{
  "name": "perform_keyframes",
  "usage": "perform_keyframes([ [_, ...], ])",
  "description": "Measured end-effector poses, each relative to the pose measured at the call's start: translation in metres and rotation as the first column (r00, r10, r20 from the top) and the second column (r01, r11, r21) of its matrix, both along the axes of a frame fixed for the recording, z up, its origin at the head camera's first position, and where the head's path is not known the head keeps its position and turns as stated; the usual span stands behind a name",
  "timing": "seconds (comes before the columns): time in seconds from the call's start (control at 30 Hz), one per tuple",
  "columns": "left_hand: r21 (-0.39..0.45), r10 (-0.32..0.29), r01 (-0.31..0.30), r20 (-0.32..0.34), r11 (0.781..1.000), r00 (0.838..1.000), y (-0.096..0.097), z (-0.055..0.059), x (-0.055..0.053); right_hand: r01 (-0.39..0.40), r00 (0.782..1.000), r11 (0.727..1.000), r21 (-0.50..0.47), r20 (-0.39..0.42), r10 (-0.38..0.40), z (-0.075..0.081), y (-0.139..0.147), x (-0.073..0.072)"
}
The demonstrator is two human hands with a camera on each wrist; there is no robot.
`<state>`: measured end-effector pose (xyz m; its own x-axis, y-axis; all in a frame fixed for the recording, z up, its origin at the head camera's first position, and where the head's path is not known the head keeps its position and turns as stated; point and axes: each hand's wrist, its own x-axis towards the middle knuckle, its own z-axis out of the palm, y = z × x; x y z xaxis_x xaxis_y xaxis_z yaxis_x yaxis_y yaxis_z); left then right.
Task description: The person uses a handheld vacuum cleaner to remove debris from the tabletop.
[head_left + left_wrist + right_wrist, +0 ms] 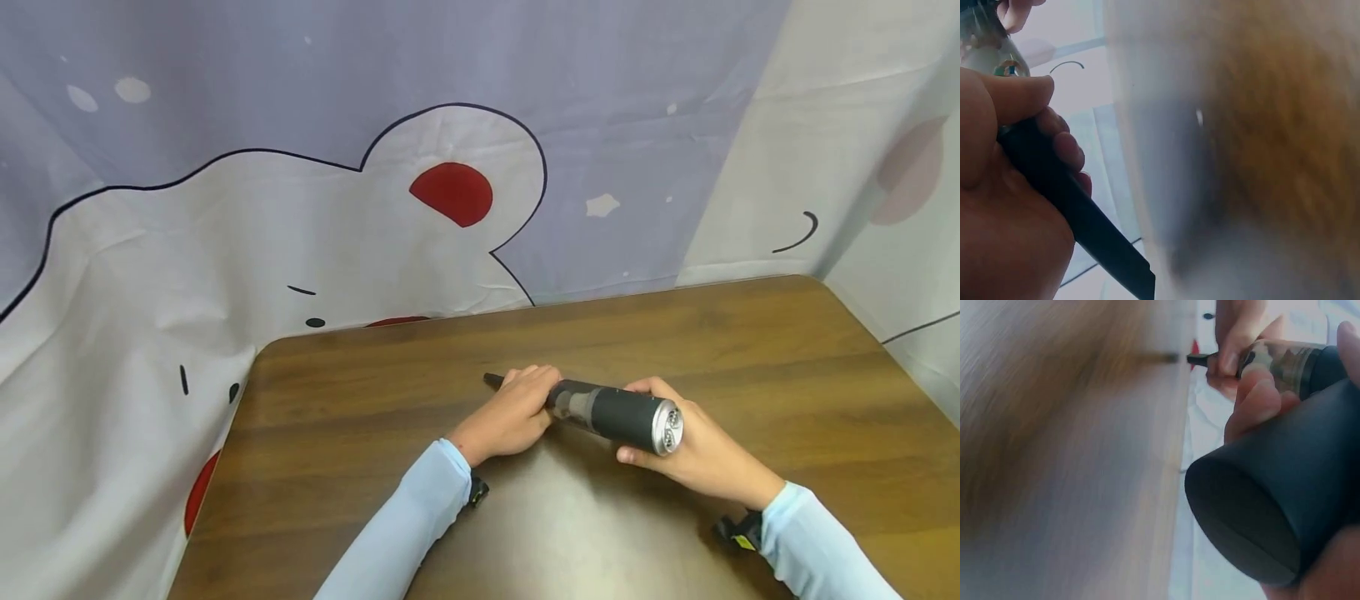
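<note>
A black handheld vacuum cleaner (624, 414) is held above the wooden table, its see-through section (576, 403) towards the left. Around its narrow black nozzle (1088, 215) curl the fingers and thumb of my left hand (512, 414); the nozzle's tip pokes out beyond that hand in the head view. My right hand (701, 448) grips the thick dark handle (1297, 450) under the body, the handle's slanted end showing in the right wrist view. A round silver end cap (667, 427) faces me. My right palm is mostly hidden in that view.
The brown wooden table (360, 400) extends under both hands, with rounded back corners. Behind and beside it hangs a printed white and lilac cloth (637, 125). Dark straps with small devices sit at both wrists.
</note>
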<state>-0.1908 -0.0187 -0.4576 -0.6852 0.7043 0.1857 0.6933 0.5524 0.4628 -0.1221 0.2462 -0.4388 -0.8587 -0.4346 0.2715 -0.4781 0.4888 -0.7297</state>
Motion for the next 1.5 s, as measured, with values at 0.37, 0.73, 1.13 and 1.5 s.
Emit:
perform_keyframes([
  [0.37,-0.023,0.131,-0.132,-0.016,0.991,0.991,-0.015,0.004,-0.011,0.159,0.977,0.98,-0.12,0.164,-0.139,-0.007,-0.018,-0.012],
  [0.73,0.036,0.259,-0.264,0.108,0.964,0.96,-0.036,0.002,-0.025,0.291,0.91,0.879,-0.377,0.393,-0.133,-0.019,-0.034,-0.037],
  [1.13,0.052,0.318,-0.324,0.096,0.945,0.943,-0.052,-0.003,-0.036,0.297,0.882,0.905,-0.304,0.45,-0.138,-0.036,-0.029,-0.066],
  [1.5,0.06,0.362,-0.373,0.133,0.926,0.922,-0.05,-0.012,-0.042,0.277,0.899,0.941,-0.193,0.397,-0.183,-0.037,-0.022,-0.083],
])
